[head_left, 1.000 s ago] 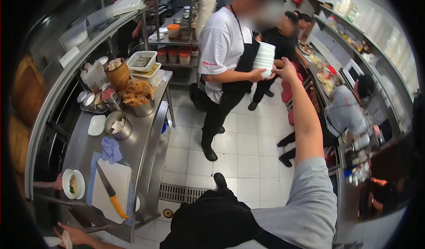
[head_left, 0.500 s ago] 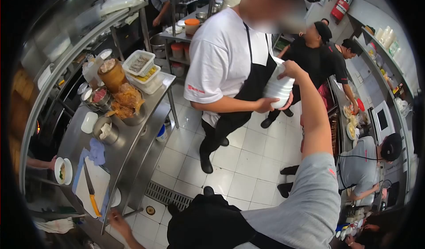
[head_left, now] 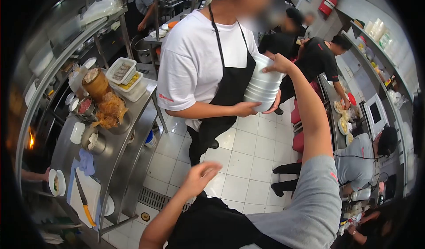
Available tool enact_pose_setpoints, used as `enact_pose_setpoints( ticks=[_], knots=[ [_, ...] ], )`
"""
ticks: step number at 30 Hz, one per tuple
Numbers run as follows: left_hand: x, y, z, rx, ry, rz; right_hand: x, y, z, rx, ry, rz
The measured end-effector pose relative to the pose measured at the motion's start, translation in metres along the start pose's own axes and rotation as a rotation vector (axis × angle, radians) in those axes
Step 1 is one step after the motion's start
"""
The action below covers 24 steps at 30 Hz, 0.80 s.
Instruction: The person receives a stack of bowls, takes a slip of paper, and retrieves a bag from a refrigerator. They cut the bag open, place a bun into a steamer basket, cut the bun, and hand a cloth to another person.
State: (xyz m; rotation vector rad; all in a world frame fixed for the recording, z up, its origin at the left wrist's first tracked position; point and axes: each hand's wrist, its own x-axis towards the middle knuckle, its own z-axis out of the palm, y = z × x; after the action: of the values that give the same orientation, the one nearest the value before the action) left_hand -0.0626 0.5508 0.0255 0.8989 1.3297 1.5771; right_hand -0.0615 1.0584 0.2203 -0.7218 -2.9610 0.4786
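A tall stack of white bowls [head_left: 262, 89] is held from below by the hands [head_left: 247, 109] of a co-worker in a white shirt and black apron. With its thumb over the rim, my right hand [head_left: 280, 65] grips the upper bowls of that stack; how many it grips is hidden. My left hand [head_left: 201, 178] is in the air in front of my apron, below the stack and apart from it. Its fingers stretch out to the right with nothing in them.
The steel table [head_left: 116, 149] on the left carries a cutting board [head_left: 90, 191] with an orange-handled knife [head_left: 82, 195], a blue cloth [head_left: 87, 162] and food containers. Another hand is by a small white dish [head_left: 54, 182] there. Co-workers stand along the right-hand counter [head_left: 330, 103].
My left hand has risen from beside the table edge to the middle, in front of me. The co-worker and bowl stack appear further left, with my right hand still on the stack.
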Motion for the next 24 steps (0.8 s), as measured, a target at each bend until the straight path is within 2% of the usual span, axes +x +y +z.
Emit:
enact_pose_setpoints(
  ticks=[1,2,3,5,7,8,10,12,13,14,16,18,19,22,24],
  knots=[
    [0.031,0.016,0.009,0.064,-0.066,0.113,0.001,0.007,0.0,0.039,0.015,0.008],
    [0.067,0.036,0.02,-0.027,-0.137,0.223,-0.001,0.015,-0.001,0.077,0.032,0.019],
    [0.102,0.059,0.027,-0.154,-0.251,0.157,-0.01,0.01,-0.001,0.172,0.068,0.015],
    [0.183,0.07,0.048,-0.451,-0.274,0.216,-0.021,0.008,0.001,0.257,0.079,0.032],
    [0.244,0.085,0.064,-0.573,-0.171,0.055,-0.026,0.01,0.002,0.394,0.074,0.038],
    [0.269,0.085,0.068,-0.562,-0.186,0.06,-0.034,0.003,-0.001,0.413,0.077,0.066],
    [0.307,0.087,0.078,-0.594,-0.001,0.106,-0.034,0.013,0.005,0.499,0.109,0.035],
    [0.324,0.095,0.078,-0.598,0.05,-0.002,-0.036,0.022,0.01,0.513,0.174,0.044],
    [0.32,0.106,0.082,-0.579,0.084,-0.04,-0.042,0.017,0.01,0.59,0.168,0.05],
    [0.318,0.114,0.077,-0.535,0.01,-0.082,-0.049,0.01,0.01,0.667,0.155,0.048],
    [0.324,0.128,0.08,-0.452,0.084,-0.162,-0.057,0.003,0.012,0.645,0.152,0.04],
    [0.319,0.137,0.084,-0.439,0.001,-0.153,-0.064,-0.009,0.005,0.528,0.182,-0.018],
    [0.317,0.139,0.086,-0.419,0.035,-0.188,-0.067,-0.009,0.003,0.529,0.188,-0.038],
    [0.315,0.139,0.081,-0.517,-0.023,-0.179,-0.083,-0.018,-0.002,0.47,0.201,0.009],
    [0.307,0.136,0.079,-0.604,-0.074,-0.113,-0.097,-0.032,-0.008,0.377,0.283,-0.063]
  ],
)
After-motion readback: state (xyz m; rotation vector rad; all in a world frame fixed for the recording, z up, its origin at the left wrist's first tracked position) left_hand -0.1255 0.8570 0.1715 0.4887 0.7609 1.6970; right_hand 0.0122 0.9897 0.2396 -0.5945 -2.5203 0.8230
